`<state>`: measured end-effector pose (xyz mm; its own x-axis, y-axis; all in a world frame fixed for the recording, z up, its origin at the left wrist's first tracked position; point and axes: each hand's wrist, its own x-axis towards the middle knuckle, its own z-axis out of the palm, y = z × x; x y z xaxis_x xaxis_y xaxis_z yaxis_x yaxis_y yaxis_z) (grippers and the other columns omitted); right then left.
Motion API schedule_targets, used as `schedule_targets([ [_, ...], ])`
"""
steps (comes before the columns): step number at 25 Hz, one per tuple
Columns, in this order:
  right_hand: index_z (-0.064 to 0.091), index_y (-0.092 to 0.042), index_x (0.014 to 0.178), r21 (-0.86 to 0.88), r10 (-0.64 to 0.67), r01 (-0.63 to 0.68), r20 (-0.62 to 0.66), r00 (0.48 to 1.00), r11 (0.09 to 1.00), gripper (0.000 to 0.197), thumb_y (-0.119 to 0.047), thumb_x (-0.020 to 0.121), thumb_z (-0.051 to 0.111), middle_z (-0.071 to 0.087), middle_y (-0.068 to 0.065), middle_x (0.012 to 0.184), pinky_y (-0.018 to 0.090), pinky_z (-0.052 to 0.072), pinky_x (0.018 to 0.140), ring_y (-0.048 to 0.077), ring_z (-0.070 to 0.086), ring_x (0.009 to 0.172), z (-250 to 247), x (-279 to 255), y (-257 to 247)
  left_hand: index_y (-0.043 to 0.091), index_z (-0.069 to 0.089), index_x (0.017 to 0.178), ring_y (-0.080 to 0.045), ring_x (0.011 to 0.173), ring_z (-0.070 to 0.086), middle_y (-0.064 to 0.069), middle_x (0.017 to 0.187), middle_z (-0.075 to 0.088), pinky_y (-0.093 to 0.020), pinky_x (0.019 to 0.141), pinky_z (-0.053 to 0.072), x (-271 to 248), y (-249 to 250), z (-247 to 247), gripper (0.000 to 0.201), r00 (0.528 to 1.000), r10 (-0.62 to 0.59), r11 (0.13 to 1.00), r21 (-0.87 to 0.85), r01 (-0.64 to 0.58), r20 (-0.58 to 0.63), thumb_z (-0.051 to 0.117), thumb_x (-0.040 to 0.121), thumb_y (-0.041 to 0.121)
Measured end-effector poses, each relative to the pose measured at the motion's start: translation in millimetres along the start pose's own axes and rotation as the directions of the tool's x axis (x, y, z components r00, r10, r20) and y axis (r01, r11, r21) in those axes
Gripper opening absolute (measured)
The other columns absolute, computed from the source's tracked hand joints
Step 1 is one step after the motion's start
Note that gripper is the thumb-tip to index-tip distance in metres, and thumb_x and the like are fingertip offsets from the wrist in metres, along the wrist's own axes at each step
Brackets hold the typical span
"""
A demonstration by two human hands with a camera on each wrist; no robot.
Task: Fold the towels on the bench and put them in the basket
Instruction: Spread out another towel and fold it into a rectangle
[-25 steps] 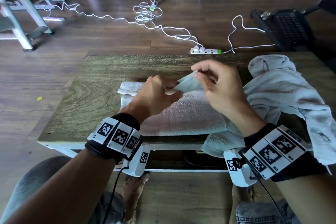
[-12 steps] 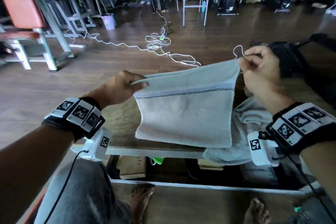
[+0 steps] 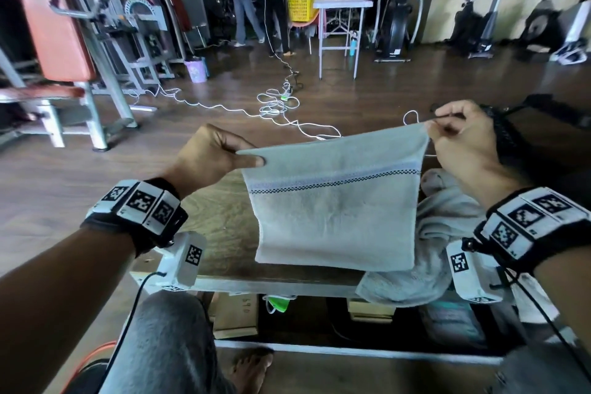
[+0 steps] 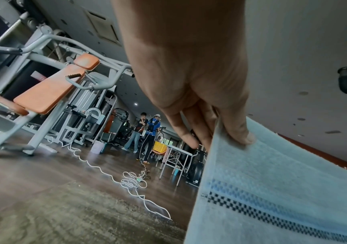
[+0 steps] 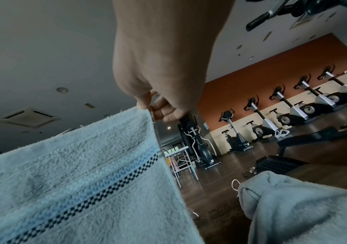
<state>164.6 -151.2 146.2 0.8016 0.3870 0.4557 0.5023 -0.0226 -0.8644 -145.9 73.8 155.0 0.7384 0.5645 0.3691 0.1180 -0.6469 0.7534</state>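
Observation:
A pale grey towel (image 3: pixel 335 208) with a checked stripe hangs spread in the air above the wooden bench (image 3: pixel 224 233). My left hand (image 3: pixel 211 157) pinches its upper left corner, thumb on the near face (image 4: pixel 239 132). My right hand (image 3: pixel 460 141) pinches the upper right corner (image 5: pixel 147 107). The towel (image 4: pixel 283 189) hangs doubled, its lower edge just above the bench top. A heap of crumpled grey towels (image 3: pixel 441 233) lies on the bench's right side (image 5: pixel 304 206). No basket for the towels is in reach in these views.
White cables (image 3: pixel 275 105) and a power strip trail over the wood floor beyond the bench. Gym machines (image 3: pixel 64 41) stand at left, exercise bikes (image 5: pixel 293 112) at right. A black seat (image 3: pixel 511 134) sits behind my right hand. Two persons and a yellow basket (image 3: pixel 300 9) stand far back.
Both hands have lifted the towel off the bench and drawn apart, spreading it wide in the air. My head has tilted up toward the room.

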Motion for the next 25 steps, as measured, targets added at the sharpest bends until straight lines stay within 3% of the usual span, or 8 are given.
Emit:
schedule_targets([
  [5,0.056,-0.019,0.104,-0.004,-0.003,0.003,0.0,1.0,1.0,0.019,-0.008,0.092,0.065,0.068,-0.003,0.088,0.014,0.048,0.077,0.004,0.063,0.081,-1.1,-0.2,-13.1,0.025,0.08,0.094,-0.01,0.083,0.061,0.005,0.096,0.077,-0.044,0.087,0.056,2.1,-6.0,-15.5,0.014,0.99,-0.047,0.99,0.138,0.028,0.134,0.075,0.084,0.032],
  [7,0.055,-0.018,0.105,0.003,0.002,-0.002,0.005,1.0,1.0,0.019,-0.007,0.092,0.065,0.068,-0.005,0.086,0.006,0.046,0.069,0.001,0.062,0.078,-2.5,0.4,-17.1,0.023,0.08,0.097,-0.013,0.09,0.067,0.007,0.1,0.077,-0.045,0.093,0.055,2.7,-4.1,-18.6,0.013,0.988,-0.049,0.99,0.141,0.029,0.144,0.074,0.085,0.026],
  [10,0.055,-0.018,0.107,0.006,0.014,-0.014,0.03,0.999,1.0,0.019,-0.01,0.093,0.065,0.07,-0.006,0.086,0.003,0.044,0.055,0.004,0.063,0.074,-3.6,-0.8,-23.8,0.018,0.08,0.096,-0.014,0.094,0.071,0.005,0.095,0.077,-0.036,0.094,0.055,2.2,4.1,-22.9,0.018,0.997,-0.055,0.99,0.134,0.048,0.047,0.081,0.078,0.019],
  [13,0.055,-0.022,0.103,-0.032,0.01,-0.008,0.041,0.999,0.999,0.019,-0.012,0.092,0.066,0.072,-0.006,0.09,0.004,0.046,0.063,0.006,0.066,0.081,-1.6,1.8,-27.0,0.014,0.08,0.091,-0.011,0.079,0.07,-0.001,0.088,0.078,-0.029,0.083,0.055,2.3,9.5,-24.1,0.019,0.997,-0.055,0.99,0.127,0.061,-0.046,0.085,0.072,0.017],
  [15,0.056,-0.027,0.095,-0.059,0.021,-0.018,0.042,0.999,0.998,0.019,-0.012,0.092,0.066,0.072,-0.004,0.092,0.017,0.053,0.073,0.011,0.068,0.084,1.3,7.6,-27.4,0.011,0.077,0.089,-0.013,0.067,0.065,-0.007,0.081,0.075,-0.029,0.072,0.053,8.9,9.1,-26.1,0.02,0.995,-0.047,0.992,0.112,0.057,-0.091,0.086,0.071,0.012],
  [17,0.057,-0.028,0.091,-0.074,0.069,-0.064,0.068,0.995,0.995,0.021,-0.008,0.094,0.064,0.071,0.003,0.095,0.029,0.059,0.073,0.014,0.071,0.078,5.5,15.7,-28.8,0.014,0.073,0.094,-0.018,0.063,0.065,-0.01,0.077,0.073,-0.03,0.068,0.055,21.8,8.1,-29.4,0.026,0.991,-0.06,0.993,0.096,0.072,-0.121,0.085,0.072,0.007],
  [21,0.068,-0.012,0.094,-0.108,0.14,-0.127,0.119,0.983,0.986,0.015,-0.003,0.098,0.056,0.07,0.01,0.089,0.029,0.062,0.075,0.014,0.074,0.073,17.4,37.7,-43.6,0.015,0.077,0.085,-0.012,0.06,0.065,-0.006,0.072,0.074,-0.022,0.061,0.056,58.7,16.8,-31.2,0.012,0.989,-0.002,0.92,0.388,0.059,-0.146,0.074,0.083,0.004],
  [25,0.067,-0.019,0.081,-0.027,0.091,-0.089,0.056,0.994,0.996,0.028,0.002,0.096,0.056,0.071,0.014,0.094,0.024,0.061,0.073,0.015,0.075,0.074,25.0,58.9,-66.2,0.007,0.076,0.083,-0.018,0.057,0.061,-0.008,0.073,0.071,-0.02,0.045,0.048,81.8,37.3,-37.4,0.017,0.945,0.108,0.894,0.446,0.043,-0.308,0.061,0.089,0.004],
])
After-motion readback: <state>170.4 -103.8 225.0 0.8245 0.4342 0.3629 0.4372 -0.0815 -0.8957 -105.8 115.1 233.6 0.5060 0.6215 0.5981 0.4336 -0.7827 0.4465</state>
